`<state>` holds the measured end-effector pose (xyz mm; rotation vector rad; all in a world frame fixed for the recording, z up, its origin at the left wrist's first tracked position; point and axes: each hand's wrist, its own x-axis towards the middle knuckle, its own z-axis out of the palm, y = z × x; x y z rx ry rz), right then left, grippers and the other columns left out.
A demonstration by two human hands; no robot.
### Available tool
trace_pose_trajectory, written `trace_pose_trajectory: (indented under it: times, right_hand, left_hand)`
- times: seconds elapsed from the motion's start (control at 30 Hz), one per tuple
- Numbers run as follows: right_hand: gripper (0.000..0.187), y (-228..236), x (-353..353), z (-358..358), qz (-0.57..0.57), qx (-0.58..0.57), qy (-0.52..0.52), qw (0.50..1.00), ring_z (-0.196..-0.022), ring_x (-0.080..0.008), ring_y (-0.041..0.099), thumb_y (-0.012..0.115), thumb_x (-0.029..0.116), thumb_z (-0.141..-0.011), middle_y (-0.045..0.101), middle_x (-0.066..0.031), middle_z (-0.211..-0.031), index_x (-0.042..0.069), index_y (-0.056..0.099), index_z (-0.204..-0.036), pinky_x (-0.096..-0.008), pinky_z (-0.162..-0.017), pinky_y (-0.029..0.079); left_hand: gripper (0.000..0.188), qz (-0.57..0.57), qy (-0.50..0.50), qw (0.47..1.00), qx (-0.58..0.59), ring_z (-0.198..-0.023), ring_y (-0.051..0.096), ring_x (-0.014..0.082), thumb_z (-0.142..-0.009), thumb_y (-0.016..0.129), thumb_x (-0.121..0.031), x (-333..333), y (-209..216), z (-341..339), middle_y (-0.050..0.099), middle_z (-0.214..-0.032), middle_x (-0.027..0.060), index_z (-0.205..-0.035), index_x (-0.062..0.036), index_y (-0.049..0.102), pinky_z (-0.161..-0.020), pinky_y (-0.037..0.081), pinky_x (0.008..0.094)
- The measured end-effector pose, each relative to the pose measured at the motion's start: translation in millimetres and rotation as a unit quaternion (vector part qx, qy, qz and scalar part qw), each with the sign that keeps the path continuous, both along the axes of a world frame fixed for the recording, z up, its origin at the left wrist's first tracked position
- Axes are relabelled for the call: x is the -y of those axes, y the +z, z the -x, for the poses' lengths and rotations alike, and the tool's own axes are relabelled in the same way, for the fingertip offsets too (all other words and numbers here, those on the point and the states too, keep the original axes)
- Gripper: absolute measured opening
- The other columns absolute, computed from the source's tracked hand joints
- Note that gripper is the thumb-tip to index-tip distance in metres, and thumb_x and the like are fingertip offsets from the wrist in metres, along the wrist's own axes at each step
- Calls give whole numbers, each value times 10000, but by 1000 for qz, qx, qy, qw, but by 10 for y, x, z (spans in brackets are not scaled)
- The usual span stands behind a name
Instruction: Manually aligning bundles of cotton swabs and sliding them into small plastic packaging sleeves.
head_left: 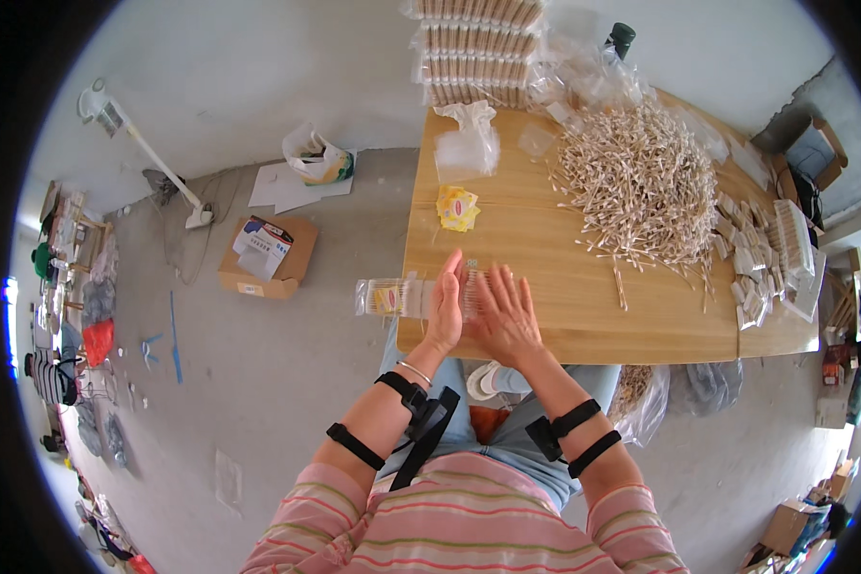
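Note:
My left hand [445,308] stands on its edge, fingers straight, pressed against the side of a small bundle of cotton swabs [476,283] on the wooden table [545,239]. My right hand [507,316] lies flat, fingers spread, on top of the same bundle. A clear plastic pack of swabs with a yellow label [390,297] lies at the table's left front edge, beside my left hand. A big loose heap of cotton swabs [641,187] covers the far right of the table.
A yellow paper label [457,208] and clear bags [467,143] lie mid-table. Stacked swab packs [475,48] stand at the back, filled packs [770,258] along the right edge. A cardboard box [268,256], a plastic bag [318,158] and a stick vacuum [153,158] are on the floor at left.

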<state>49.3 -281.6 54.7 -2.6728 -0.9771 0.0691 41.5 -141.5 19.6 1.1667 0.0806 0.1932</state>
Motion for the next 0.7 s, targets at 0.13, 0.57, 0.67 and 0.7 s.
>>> trace_pose_trajectory:
  times: [0.13,0.57,0.67,0.7]
  right_hand:
    - [639,-124,33,-297,-146,-10,-74,986,-1397,-343,239,540,235,-889,355,-175,-1450,36,288,-1440,-505,-1148,135]
    - [414,-176,-7,-290,-571,-220,-203,764,-1313,-295,393,410,166,-1005,455,-180,-1371,-5,388,-1381,-334,-1089,285]
    - [454,-150,-132,-169,-518,-179,-170,819,-1368,-291,330,378,213,-1021,388,-179,-1445,-4,340,-1419,-350,-1113,252]
    - [467,-173,-143,-145,-496,-176,-147,837,-1403,-291,268,372,220,-1022,353,-187,-1472,-14,328,-1423,-361,-1132,217]
  left_hand:
    - [727,23,32,999,2,-1421,202,253,-987,362,-502,80,25,-22,225,-1522,161,-1460,30,213,-1161,173,374]
    - [803,-2,29,999,-17,-1414,217,255,-958,382,-559,40,-16,1,226,-1525,163,-1469,29,187,-1153,172,368]
    - [844,-61,12,998,-4,-1414,215,268,-952,351,-596,59,4,-15,230,-1520,199,-1460,58,189,-1145,183,354]
    - [840,-65,10,998,-8,-1415,213,271,-955,349,-590,62,9,-12,229,-1519,201,-1461,60,182,-1146,179,353]
